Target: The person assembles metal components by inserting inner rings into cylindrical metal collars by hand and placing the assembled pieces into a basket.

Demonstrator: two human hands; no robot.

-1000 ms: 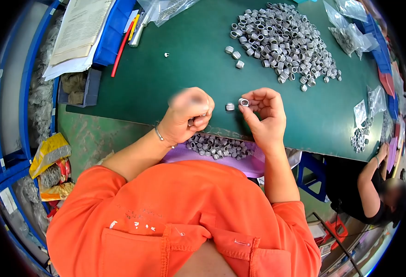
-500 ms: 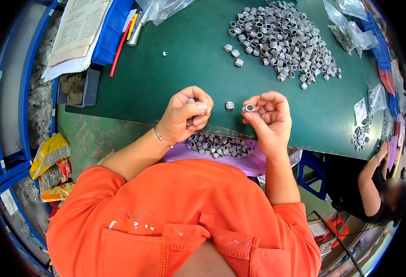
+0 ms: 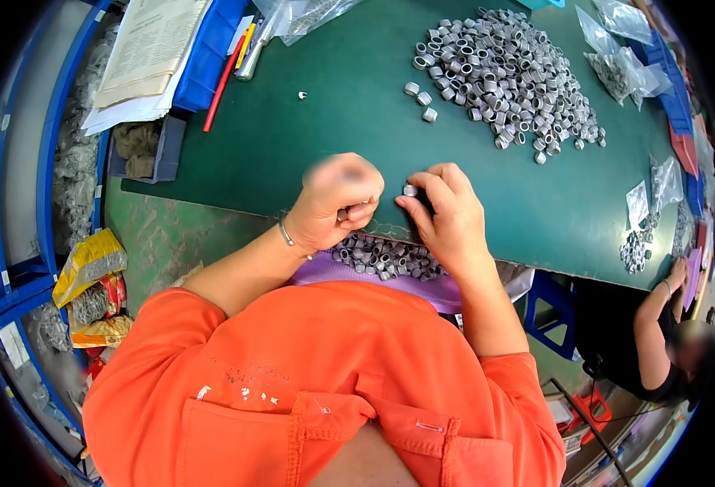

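Note:
My left hand (image 3: 337,199) is closed over the table's front edge, with part of a small grey metal piece (image 3: 342,214) showing between its fingers. To its right, my right hand (image 3: 447,213) pinches a short metal ring (image 3: 410,190) between thumb and fingertips, at the surface of the green table (image 3: 260,154). Below both hands, many metal rings (image 3: 386,258) lie on a purple cloth (image 3: 325,271) in front of my body. A large heap of similar rings (image 3: 511,77) covers the back right of the table.
Three loose rings (image 3: 424,99) lie left of the heap. A red pen (image 3: 223,88), a blue tray (image 3: 209,57) with papers and a grey bin (image 3: 166,150) are at the left. Plastic bags (image 3: 629,73) lie at the right, where another person (image 3: 633,333) sits.
My right hand has moved left and turned palm down. The ring it held and the single ring on the table are no longer seen apart; one ring shows at its fingertips.

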